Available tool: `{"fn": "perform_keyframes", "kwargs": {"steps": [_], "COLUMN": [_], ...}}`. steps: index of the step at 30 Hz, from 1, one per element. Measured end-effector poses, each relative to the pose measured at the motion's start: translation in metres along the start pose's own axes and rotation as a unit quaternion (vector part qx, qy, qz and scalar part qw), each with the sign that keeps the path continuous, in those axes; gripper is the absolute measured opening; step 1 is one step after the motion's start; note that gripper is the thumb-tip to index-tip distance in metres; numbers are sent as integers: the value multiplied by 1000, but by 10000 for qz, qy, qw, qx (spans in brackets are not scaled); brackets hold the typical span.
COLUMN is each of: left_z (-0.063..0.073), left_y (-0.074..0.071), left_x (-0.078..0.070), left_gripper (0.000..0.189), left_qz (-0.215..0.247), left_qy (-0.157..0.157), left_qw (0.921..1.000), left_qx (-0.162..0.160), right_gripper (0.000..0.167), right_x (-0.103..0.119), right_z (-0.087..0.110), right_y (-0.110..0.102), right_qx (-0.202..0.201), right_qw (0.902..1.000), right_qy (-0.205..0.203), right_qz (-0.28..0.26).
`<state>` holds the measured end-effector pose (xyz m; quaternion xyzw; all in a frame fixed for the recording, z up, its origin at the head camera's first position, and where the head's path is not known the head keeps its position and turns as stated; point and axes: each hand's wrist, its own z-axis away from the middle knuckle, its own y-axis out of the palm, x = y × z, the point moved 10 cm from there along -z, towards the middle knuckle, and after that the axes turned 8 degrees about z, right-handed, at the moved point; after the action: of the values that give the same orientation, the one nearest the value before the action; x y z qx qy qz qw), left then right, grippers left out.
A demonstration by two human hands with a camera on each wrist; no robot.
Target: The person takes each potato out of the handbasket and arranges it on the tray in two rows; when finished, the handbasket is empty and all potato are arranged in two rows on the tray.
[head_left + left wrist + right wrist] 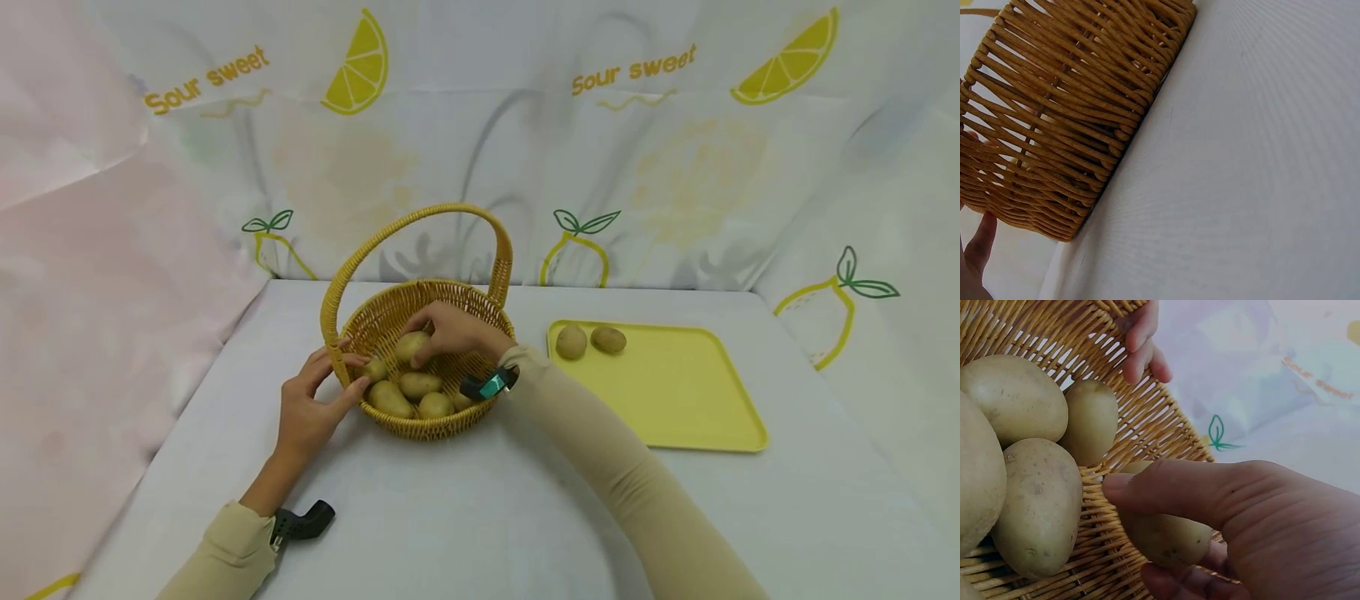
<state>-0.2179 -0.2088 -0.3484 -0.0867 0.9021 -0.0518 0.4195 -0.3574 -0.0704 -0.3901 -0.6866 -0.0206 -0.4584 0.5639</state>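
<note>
A woven wicker basket (427, 428) with a tall arched handle stands on the table, holding several potatoes (390, 400). My right hand (456, 329) reaches inside it and pinches one potato (1166, 540) between thumb and fingers, near the woven wall. At the basket's left side, my left hand (307, 408) grips the rim by the handle's base, its fingertips over the edge in the right wrist view. The left wrist view shows mostly the basket's outer weave (1054, 112) and part of that hand. The right forearm covers some of the basket's right side.
To the right lies a yellow rectangular tray (682, 400), with two potatoes (572, 342) at its far left corner. A white cloth covers the table (450, 525). Behind it hangs a lemon-printed curtain (480, 150).
</note>
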Motion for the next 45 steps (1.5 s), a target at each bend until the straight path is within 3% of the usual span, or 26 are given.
{"fn": "perform_keyframes", "kwargs": {"steps": [8,15,18,21,28,37,45], "left_z": [0,7,9,8,2,1,1], "left_y": [-1,-7,-9,-7,-1,0,0], "left_x": [1,34,39,34,2,0,1], "left_gripper": [25,30,31,31,26,26,26], "left_qz": [4,28,17,-15,-25,2,-20], "left_qy": [-37,20,-24,-24,29,-17,22], "left_qw": [10000,10000,10000,10000,10000,10000,10000], "left_qx": [-32,10,30,8,2,30,19], "right_gripper": [42,47,48,49,45,45,46], "right_x": [4,5,5,4,4,9,20], "right_z": [2,7,7,9,8,13,22], "right_y": [-14,-21,-22,-23,-26,-29,-32], "right_qx": [-647,-1066,-1147,-1250,-1428,-1452,-1462], "right_qw": [9979,9943,9933,9920,9894,9883,9885], "right_qy": [-66,-50,-109,-100,-161,-211,-314], "right_qz": [81,-1,-89,-130,-220,-412,-236]}}
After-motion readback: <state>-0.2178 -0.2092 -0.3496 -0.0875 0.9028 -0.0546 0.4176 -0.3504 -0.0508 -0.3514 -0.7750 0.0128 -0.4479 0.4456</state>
